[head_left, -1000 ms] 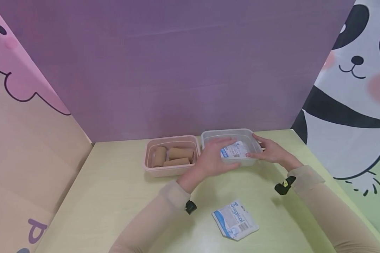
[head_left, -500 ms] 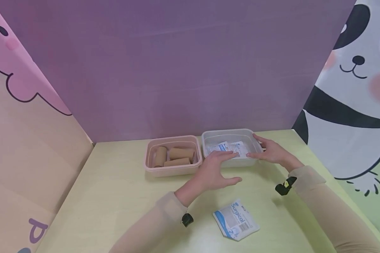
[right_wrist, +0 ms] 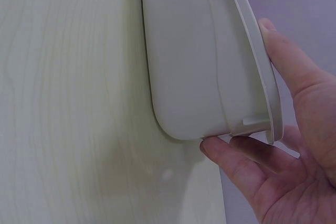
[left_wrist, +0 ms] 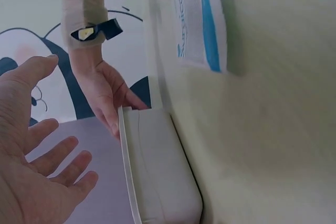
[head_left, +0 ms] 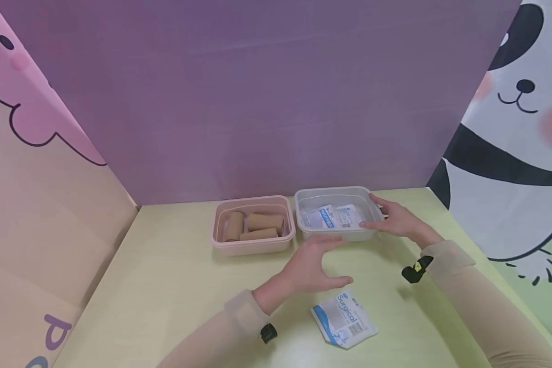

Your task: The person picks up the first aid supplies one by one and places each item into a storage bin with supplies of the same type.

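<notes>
My right hand (head_left: 397, 220) holds the right end of a whitish plastic box (head_left: 361, 235). In the right wrist view its thumb (right_wrist: 286, 56) lies at the rim while fingertips touch the outer wall. Inside the box lie a blue-and-white packet (head_left: 326, 217) and another packet (head_left: 348, 216). In front of that box, my left hand (head_left: 305, 268) hovers with thumb and fingers spread, holding nothing. Near its thumb, a flat white-and-blue packet marked "Surgical" (head_left: 345, 319) rests on the table.
A pink plastic box (head_left: 253, 249) stands just left of the whitish one, with brown cardboard-like rolls (head_left: 264, 223) inside. Behind both boxes rises a purple wall (head_left: 267, 102). Printed panels border the pale wooden table (head_left: 179, 286) on either side.
My left hand has drawn back from over the whitish box toward the front, leaving the blue-and-white packet in view inside. The right hand keeps its hold on the box's end.
</notes>
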